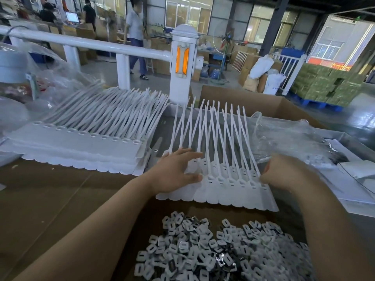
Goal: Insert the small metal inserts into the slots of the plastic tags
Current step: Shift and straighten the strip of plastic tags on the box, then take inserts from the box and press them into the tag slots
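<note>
Head view: left hand flat, fingers spread, pinning white plastic tag strip at cardboard worktop centre, likely steadying it. Right hand curled at strip's right end; grip unclear. Grey-white metal inserts heaped at near edge, within reach.

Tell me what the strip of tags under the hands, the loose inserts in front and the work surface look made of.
Strip of tags: white matte plastic, apparently moulded as one piece with thin flexible tails. Inserts: mostly pale and dull, a few with shiny metallic glints; possibly metal, but unclear. Work surface: brown cardboard, with visible creases.
</note>
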`<state>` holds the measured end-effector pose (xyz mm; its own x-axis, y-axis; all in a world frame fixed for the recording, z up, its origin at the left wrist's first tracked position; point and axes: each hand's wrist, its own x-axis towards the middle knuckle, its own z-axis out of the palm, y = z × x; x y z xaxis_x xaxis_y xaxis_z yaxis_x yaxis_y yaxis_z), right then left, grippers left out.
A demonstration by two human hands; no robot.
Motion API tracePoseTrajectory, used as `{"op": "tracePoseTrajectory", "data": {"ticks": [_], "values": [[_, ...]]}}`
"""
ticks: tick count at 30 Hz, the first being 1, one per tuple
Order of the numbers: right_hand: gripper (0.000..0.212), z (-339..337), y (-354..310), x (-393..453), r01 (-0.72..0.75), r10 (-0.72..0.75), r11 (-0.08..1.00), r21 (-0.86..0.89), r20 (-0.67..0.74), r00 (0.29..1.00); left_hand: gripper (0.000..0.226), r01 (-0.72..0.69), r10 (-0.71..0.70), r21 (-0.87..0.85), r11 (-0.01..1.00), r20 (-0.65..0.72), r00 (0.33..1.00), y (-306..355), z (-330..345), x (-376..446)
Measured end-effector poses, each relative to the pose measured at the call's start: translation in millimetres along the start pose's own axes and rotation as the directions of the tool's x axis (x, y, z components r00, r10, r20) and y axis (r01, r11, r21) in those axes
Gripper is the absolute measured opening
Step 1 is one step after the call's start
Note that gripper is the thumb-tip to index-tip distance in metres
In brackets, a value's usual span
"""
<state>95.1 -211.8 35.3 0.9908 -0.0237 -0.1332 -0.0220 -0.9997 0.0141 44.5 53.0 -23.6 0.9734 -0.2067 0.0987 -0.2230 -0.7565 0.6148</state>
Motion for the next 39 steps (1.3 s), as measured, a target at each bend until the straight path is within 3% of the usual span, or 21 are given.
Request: {"op": "tracePoseTrajectory", "data": {"ticks": [2, 4, 7, 9, 12, 19, 27, 34, 36, 39], "values": [[0.007, -5.6, -8.5, -7.9, 0.128, -0.123, 0.991, 0.037, -0.117, 0.985, 0.065, -0.021, 0.021, 0.002, 1.000, -0.011, 1.000, -1.0, -0.4, -0.2], [0.009, -12.0, -24.7, -21.5, 0.360, -0.344, 0.914, 0.187, -0.110, 0.932, 0.064, -0.037, 0.038, 0.064, 0.997, -0.016, 0.999, -2.6, 1.7, -0.2], [0.009, -12.8, -60.6, -49.4, 0.609, -0.674, 0.696, 0.380, 0.053, 0.737, 0.058, -0.068, 0.068, 0.130, 0.989, -0.002, 0.998, -5.4, 6.3, -0.3], [0.011, -2.3, -81.8, -60.5, 0.688, -0.780, 0.601, 0.407, 0.109, 0.616, 0.056, -0.088, 0.086, 0.149, 0.985, 0.017, 0.996, -7.1, 6.8, -0.5], [0.014, 15.8, -98.1, -65.5, 0.715, -0.827, 0.543, 0.440, 0.134, 0.546, 0.056, -0.096, 0.095, 0.121, 0.988, 0.018, 0.995, -8.5, 5.9, -0.8], [0.010, 19.3, -93.4, -59.2, 0.691, -0.808, 0.573, 0.440, 0.162, 0.567, 0.053, -0.091, 0.092, 0.111, 0.990, -0.004, 0.996, -10.2, 9.5, 0.6], [0.012, 16.6, -94.5, -62.5, 0.689, -0.793, 0.606, 0.399, 0.228, 0.565, 0.058, -0.151, 0.123, 0.298, 0.942, 0.108, 0.986, -6.4, 10.4, -0.6], [0.005, 13.4, -93.3, -64.5, 0.698, -0.796, 0.603, 0.386, 0.236, 0.557, 0.060, -0.197, 0.142, 0.336, 0.921, 0.182, 0.973, -2.5, 8.8, -3.9], [0.004, 11.6, -91.1, -63.0, 0.681, -0.795, 0.595, 0.427, 0.185, 0.578, 0.065, -0.201, 0.135, 0.348, 0.916, 0.205, 0.969, -1.9, 10.0, -4.5], [0.006, 11.2, -85.8, -56.9, 0.579, -0.722, 0.594, 0.558, 0.053, 0.689, 0.055, -0.191, 0.131, 0.310, 0.931, 0.204, 0.970, -0.5, 13.6, -5.4]]}}
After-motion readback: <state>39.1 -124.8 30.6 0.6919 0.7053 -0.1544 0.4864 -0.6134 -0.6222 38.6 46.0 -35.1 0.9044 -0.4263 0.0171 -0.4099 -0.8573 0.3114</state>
